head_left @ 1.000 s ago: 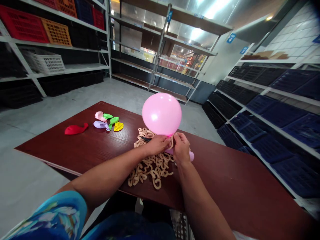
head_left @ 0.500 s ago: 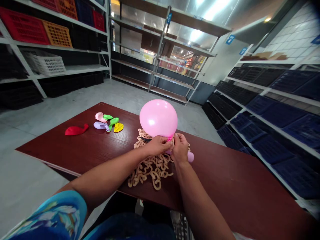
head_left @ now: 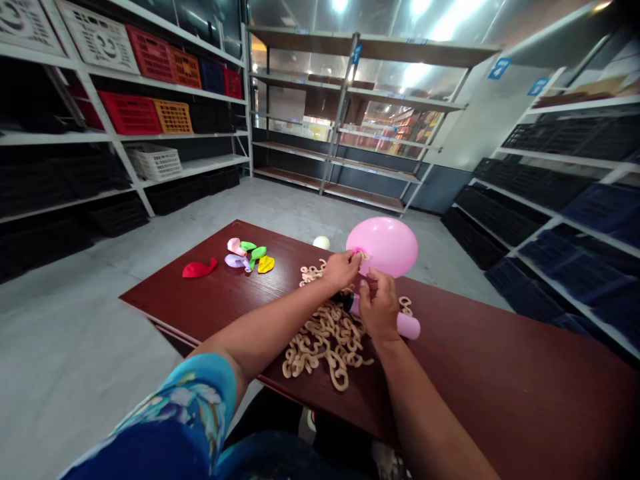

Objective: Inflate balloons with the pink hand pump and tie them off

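Note:
An inflated pink balloon (head_left: 384,245) hovers just above the dark red table (head_left: 480,373), lying on its side with its neck pointing left. My left hand (head_left: 343,269) pinches the balloon's neck. My right hand (head_left: 379,307) is closed just below it, fingers pinched on what looks like the beige strip. A pile of beige chain-like strip (head_left: 325,337) lies on the table under both hands. A pink pump (head_left: 406,325) lies beneath my right hand.
Several flat balloons (head_left: 249,255) in pink, green, purple and yellow lie at the table's far left, with a red one (head_left: 199,269) apart from them. A small pale balloon (head_left: 321,243) sits at the far edge. Metal shelves with crates line the walls.
The balloon has tipped from upright over to the right and lies sideways. My left hand rose with its neck; my right hand dropped slightly. The view swung to the left.

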`<act>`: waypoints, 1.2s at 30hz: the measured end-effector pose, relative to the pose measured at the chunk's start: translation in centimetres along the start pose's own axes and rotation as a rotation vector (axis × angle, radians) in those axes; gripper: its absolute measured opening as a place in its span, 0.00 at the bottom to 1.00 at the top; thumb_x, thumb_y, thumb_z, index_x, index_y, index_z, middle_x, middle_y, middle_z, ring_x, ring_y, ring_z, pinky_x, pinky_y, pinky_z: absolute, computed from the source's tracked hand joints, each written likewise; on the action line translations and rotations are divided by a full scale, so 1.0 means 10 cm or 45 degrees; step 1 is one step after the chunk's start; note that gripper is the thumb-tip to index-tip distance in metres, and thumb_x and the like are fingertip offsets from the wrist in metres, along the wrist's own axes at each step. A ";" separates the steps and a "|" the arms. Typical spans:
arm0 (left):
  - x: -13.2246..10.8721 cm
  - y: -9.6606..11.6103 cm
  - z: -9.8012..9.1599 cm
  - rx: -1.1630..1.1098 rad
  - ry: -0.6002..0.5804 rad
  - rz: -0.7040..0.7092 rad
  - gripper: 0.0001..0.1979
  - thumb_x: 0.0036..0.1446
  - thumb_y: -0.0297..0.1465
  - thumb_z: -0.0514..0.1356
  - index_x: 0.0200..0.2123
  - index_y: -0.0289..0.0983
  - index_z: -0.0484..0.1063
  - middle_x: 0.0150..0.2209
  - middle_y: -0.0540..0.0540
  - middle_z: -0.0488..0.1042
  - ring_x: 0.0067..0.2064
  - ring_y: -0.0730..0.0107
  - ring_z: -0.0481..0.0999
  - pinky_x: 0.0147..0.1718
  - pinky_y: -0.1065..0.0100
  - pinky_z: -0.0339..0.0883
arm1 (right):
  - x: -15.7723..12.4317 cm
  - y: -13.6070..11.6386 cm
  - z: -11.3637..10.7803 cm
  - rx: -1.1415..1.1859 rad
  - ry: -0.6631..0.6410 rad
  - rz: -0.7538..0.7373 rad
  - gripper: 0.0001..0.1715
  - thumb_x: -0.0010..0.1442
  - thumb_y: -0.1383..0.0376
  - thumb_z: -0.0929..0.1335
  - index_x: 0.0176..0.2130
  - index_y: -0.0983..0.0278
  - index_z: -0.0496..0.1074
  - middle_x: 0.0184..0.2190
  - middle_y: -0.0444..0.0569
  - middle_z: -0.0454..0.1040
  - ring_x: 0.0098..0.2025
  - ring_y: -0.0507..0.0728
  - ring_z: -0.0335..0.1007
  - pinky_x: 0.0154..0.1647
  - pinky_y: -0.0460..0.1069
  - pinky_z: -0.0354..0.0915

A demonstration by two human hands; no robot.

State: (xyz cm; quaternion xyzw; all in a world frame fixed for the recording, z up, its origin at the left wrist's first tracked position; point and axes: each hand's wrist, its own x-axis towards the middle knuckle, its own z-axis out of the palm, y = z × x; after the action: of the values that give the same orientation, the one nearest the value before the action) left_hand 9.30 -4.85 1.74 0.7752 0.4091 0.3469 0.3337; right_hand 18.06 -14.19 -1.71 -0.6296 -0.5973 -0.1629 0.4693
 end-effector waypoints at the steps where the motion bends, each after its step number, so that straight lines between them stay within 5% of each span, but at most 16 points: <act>1: 0.06 -0.01 0.01 0.008 -0.006 -0.036 0.22 0.59 0.42 0.44 0.30 0.35 0.71 0.28 0.43 0.73 0.31 0.68 0.71 0.31 0.71 0.60 | 0.00 -0.01 0.00 -0.016 -0.021 -0.011 0.16 0.58 0.63 0.59 0.47 0.65 0.62 0.42 0.55 0.67 0.46 0.57 0.62 0.48 0.54 0.60; 5: 0.25 -0.16 -0.02 0.107 -0.053 -0.156 0.21 0.53 0.45 0.51 0.35 0.33 0.72 0.34 0.38 0.74 0.38 0.60 0.73 0.36 0.67 0.62 | 0.00 -0.04 -0.02 -0.018 -0.091 -0.024 0.17 0.59 0.63 0.59 0.48 0.64 0.62 0.42 0.54 0.67 0.45 0.58 0.64 0.47 0.54 0.62; 8: 0.31 -0.37 -0.18 0.141 0.057 -0.244 0.25 0.45 0.47 0.58 0.39 0.33 0.71 0.45 0.33 0.70 0.45 0.54 0.71 0.42 0.63 0.61 | 0.00 -0.05 -0.03 -0.030 -0.104 -0.020 0.17 0.59 0.63 0.59 0.48 0.64 0.62 0.42 0.54 0.68 0.45 0.58 0.64 0.47 0.54 0.62; 14: 0.27 -0.92 -0.97 0.394 0.371 -0.293 0.06 0.44 0.30 0.61 0.26 0.33 0.69 0.42 0.29 0.69 0.50 0.41 0.66 0.48 0.51 0.56 | -0.01 -0.04 -0.03 -0.057 -0.140 -0.016 0.17 0.58 0.64 0.59 0.48 0.65 0.63 0.43 0.54 0.68 0.45 0.57 0.64 0.46 0.51 0.62; 17: 0.18 -1.13 -1.38 0.610 0.388 -0.418 0.06 0.42 0.29 0.61 0.26 0.33 0.69 0.39 0.27 0.71 0.49 0.37 0.67 0.45 0.48 0.58 | -0.02 -0.05 -0.02 -0.062 -0.158 -0.024 0.17 0.58 0.65 0.59 0.47 0.64 0.63 0.42 0.53 0.68 0.43 0.56 0.65 0.45 0.51 0.62; 20: 0.08 -1.24 -1.62 0.837 0.213 -0.593 0.10 0.44 0.34 0.60 0.29 0.33 0.71 0.37 0.29 0.73 0.45 0.40 0.71 0.41 0.51 0.61 | -0.02 -0.05 -0.02 -0.052 -0.181 -0.017 0.17 0.58 0.65 0.59 0.47 0.64 0.63 0.43 0.53 0.68 0.44 0.57 0.65 0.44 0.52 0.63; 24: -0.03 -1.34 -1.72 0.987 0.028 -0.739 0.16 0.44 0.40 0.58 0.30 0.33 0.73 0.36 0.31 0.74 0.41 0.47 0.72 0.36 0.59 0.63 | -0.01 -0.04 -0.03 -0.063 -0.184 -0.007 0.17 0.57 0.65 0.59 0.47 0.63 0.63 0.43 0.53 0.68 0.44 0.57 0.65 0.44 0.52 0.62; 29: -0.09 -1.47 -1.72 1.049 -0.012 -0.812 0.15 0.41 0.39 0.60 0.32 0.36 0.74 0.42 0.33 0.72 0.42 0.49 0.72 0.34 0.62 0.63 | 0.02 -0.01 -0.08 -0.168 -0.216 0.076 0.16 0.58 0.61 0.60 0.45 0.63 0.64 0.41 0.51 0.69 0.37 0.56 0.66 0.39 0.51 0.62; 36: -0.11 -1.36 -1.84 1.074 0.028 -0.591 0.08 0.46 0.34 0.57 0.28 0.38 0.73 0.37 0.37 0.74 0.44 0.50 0.70 0.44 0.55 0.57 | 0.03 0.01 -0.09 -0.248 -0.302 0.136 0.18 0.56 0.57 0.61 0.43 0.63 0.66 0.40 0.51 0.69 0.32 0.54 0.65 0.32 0.50 0.60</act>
State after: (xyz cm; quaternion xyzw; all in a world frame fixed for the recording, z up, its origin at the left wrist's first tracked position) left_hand -11.58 4.48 0.37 0.7274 0.6799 0.0750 0.0545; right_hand 18.55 -14.66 -1.10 -0.7178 -0.5956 -0.1194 0.3403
